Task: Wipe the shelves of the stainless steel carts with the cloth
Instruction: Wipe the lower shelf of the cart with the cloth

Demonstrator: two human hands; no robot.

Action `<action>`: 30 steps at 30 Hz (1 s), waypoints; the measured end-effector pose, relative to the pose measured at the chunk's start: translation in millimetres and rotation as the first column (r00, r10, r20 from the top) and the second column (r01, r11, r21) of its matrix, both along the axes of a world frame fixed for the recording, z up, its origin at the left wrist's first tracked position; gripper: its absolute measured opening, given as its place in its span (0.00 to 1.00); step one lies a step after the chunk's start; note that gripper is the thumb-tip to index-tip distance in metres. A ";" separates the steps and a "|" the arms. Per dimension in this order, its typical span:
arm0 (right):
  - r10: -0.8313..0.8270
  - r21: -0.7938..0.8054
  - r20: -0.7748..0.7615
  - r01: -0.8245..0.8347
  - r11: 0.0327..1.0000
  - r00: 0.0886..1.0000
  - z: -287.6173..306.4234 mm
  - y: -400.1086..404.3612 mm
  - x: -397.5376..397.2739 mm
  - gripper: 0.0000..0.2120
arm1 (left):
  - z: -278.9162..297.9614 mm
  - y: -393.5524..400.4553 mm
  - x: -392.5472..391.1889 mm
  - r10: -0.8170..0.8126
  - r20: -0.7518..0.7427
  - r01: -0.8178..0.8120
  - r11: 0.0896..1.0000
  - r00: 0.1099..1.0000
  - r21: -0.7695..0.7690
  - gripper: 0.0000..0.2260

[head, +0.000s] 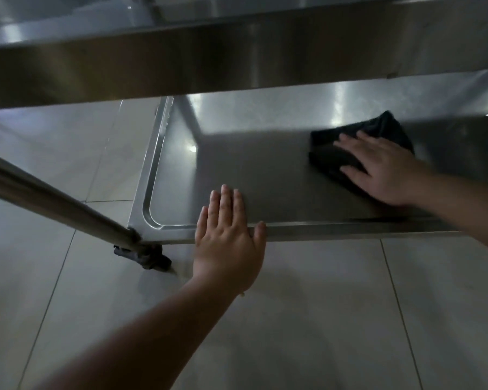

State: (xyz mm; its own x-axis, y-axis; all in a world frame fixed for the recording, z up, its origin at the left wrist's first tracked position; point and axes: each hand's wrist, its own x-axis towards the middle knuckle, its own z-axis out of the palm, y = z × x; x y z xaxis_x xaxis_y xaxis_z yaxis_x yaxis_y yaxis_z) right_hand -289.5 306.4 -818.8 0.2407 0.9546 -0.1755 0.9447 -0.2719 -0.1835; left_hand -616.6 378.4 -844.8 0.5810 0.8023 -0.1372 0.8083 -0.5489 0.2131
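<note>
**Cloth on the lower shelf, right hand pressing it**

Cloth (346,153), dark and bunched, lies on the lower shelf (254,170) of the stainless steel cart, at the right of the frame. The right hand (383,167) lies flat on it with fingers straight and spread, pressing rather than gripping. The left hand (228,235) is also open, fingers straight on the shelf's near rim, thumb along the edge, holding nothing.

The shelf's long axis runs left to right across the frame. The unwiped stretch, as I judge it, lies to the left of the cloth, toward the rounded corner at centre left, so the next stroke would sweep leftward, toward the bracing left hand.

The shelf is a shallow tray with a raised lip; only the cloth lies in it. An upper shelf (237,60) overhangs at the top of the frame.
</note>
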 end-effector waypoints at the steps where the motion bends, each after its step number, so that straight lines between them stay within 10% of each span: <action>1: -0.117 0.011 0.005 0.117 0.993 0.993 -1.7 22.6 4.5 0.34 | -0.5 0.1 0.4 0.003 0.003 -0.003 1.000 1.000 0.005 0.35; 5: -0.394 -0.043 -0.019 0.393 0.919 0.919 -3.0 119.3 -23.0 0.32 | -2.0 0.4 0.8 0.005 0.019 -0.005 1.000 1.000 -0.006 0.35; 14: 0.118 -0.051 -0.126 -0.125 0.991 0.985 -2.5 152.0 -145.5 0.31 | 11.8 11.1 -13.2 0.158 0.338 -0.093 0.975 0.928 -0.201 0.28; 24: 0.342 -0.120 -0.154 -0.362 0.925 0.927 1.4 39.2 -148.7 0.49 | 23.1 44.8 -52.1 0.219 0.120 -0.189 0.957 0.968 -0.220 0.30; 30: 0.374 -0.043 -0.240 -0.394 0.918 0.896 2.9 -4.3 -151.6 0.36 | 38.3 37.8 -46.0 0.228 0.166 -0.171 0.939 0.960 -0.299 0.29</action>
State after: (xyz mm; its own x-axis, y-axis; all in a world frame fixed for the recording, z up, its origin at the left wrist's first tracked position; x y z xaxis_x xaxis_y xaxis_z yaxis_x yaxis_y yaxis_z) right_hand -441.1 302.1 -815.9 -0.1963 0.9429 -0.2689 0.9163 0.0788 -0.3926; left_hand -662.7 416.2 -806.5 0.4508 0.8500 -0.2724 0.8219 -0.2762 0.4982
